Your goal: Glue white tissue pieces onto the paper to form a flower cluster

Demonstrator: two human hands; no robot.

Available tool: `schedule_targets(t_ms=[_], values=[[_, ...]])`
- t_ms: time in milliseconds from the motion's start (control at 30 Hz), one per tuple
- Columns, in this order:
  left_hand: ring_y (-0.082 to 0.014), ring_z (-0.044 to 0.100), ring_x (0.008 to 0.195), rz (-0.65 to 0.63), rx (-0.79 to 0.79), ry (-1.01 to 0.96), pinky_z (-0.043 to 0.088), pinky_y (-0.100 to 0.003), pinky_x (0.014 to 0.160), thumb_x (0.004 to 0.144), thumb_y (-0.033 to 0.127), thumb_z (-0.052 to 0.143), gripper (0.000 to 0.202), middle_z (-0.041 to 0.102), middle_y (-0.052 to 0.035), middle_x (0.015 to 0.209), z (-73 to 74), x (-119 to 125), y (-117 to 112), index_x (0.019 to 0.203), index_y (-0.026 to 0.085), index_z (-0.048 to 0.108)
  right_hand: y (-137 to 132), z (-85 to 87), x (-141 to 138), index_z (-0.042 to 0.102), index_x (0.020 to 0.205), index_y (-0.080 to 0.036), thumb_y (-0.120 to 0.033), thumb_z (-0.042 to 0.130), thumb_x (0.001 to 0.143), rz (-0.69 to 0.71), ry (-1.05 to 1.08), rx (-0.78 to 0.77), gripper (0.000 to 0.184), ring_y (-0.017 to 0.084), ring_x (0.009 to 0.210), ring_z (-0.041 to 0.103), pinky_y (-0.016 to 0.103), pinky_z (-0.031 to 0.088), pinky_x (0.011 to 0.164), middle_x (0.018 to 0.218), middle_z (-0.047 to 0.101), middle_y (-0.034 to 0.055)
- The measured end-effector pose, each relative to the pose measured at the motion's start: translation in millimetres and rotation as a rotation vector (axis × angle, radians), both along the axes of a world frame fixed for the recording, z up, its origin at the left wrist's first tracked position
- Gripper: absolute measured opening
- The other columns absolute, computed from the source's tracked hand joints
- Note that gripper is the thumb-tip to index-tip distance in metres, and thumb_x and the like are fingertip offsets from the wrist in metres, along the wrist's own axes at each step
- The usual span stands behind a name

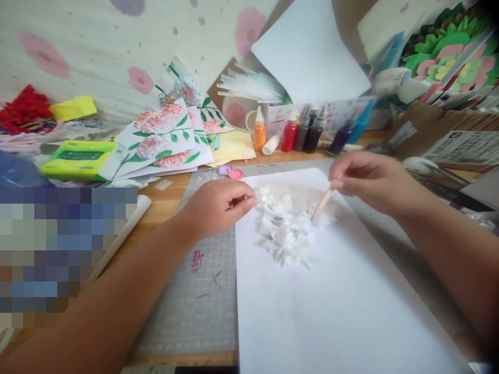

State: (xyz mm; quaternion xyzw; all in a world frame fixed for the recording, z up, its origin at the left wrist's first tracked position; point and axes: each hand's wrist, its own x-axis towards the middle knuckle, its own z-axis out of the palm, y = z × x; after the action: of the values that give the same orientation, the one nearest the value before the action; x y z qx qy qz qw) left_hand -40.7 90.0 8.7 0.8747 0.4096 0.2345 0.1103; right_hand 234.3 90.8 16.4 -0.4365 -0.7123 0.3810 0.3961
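Note:
A white sheet of paper [331, 306] lies on a grey cutting mat [202, 296]. On its upper part sits a cluster of small white paper petals [286, 228]. My left hand [218, 205] is closed in a pinch at the cluster's left edge, fingertips touching the petals; what it pinches is too small to name. My right hand [370, 179] grips a thin wooden stick [323, 203], whose tip points down into the cluster's right side.
Small ink bottles [302, 135] stand in a row behind the sheet. Painted flower cards [167, 137] lie at the back left, beside a green tissue pack [78, 158]. A paper roll [120, 234] lies left of the mat. Cardboard boxes and paper flowers [448, 57] crowd the right.

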Motion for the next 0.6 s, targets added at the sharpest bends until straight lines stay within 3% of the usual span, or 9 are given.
schedule_targets(t_ms=[167,467,600], values=[[-0.0138,0.055,0.068,-0.044,-0.113,0.082,0.037,-0.023,0.065,0.08,0.032,0.043,0.021,0.064,0.0009,0.074,-1.6,8.7,-6.2,0.079,0.023,0.062,-1.2,-1.3,-7.6,0.052,0.067,-0.018,-0.036,0.061,0.07,0.043,-0.151,0.058,0.02,0.009,0.055,0.04,0.023,0.032,0.05,0.062,0.046,-0.0013],[-0.0106,0.054,0.062,-0.051,-0.072,0.112,0.035,-0.021,0.058,0.08,0.027,0.046,0.017,0.064,0.0042,0.071,-5.1,9.6,-3.5,0.085,0.025,0.063,-2.8,-0.7,-10.5,0.05,0.067,-0.02,-0.04,0.06,0.069,0.043,-0.252,0.097,0.023,0.01,0.053,0.042,0.023,0.034,0.049,0.06,0.047,-0.0018],[-0.0104,0.054,0.065,-0.082,-0.078,0.141,0.035,-0.021,0.059,0.082,0.026,0.044,0.017,0.064,0.0039,0.073,-3.4,9.5,-4.2,0.083,0.022,0.061,-3.2,-2.0,-10.1,0.051,0.069,-0.02,-0.04,0.059,0.07,0.036,-0.278,0.19,0.022,0.01,0.053,0.043,0.023,0.034,0.048,0.06,0.047,-0.0013]])
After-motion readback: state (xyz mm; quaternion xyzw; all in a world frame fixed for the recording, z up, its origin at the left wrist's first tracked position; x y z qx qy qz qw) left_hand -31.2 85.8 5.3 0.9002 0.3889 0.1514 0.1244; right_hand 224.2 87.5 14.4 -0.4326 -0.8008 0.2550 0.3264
